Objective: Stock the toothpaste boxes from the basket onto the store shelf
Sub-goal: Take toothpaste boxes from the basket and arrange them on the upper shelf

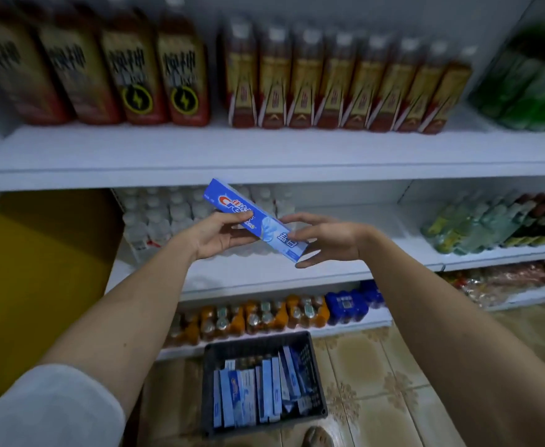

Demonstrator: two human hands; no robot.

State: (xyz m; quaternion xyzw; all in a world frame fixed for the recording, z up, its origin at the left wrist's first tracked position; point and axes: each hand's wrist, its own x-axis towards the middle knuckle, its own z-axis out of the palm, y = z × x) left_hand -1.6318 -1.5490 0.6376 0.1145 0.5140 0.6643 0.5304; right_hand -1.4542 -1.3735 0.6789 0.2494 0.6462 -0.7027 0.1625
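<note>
A blue toothpaste box [232, 203] is held tilted in the air in front of the middle white shelf [258, 275]. My left hand [216, 235] grips its middle from below. My right hand [326, 237] touches its lower right end, fingers spread around it. On the floor below stands a dark plastic basket [316, 375] with several blue toothpaste boxes [258, 391] standing in it.
The upper shelf [264, 156] carries rows of red-brown bottles [329, 82] and green bottles [532, 79]. White bottles [158, 214] fill the back left of the middle shelf, mixed bottles [490, 224] its right. Orange and blue packs [281, 314] sit on the bottom shelf. A yellow panel [39, 285] is at left.
</note>
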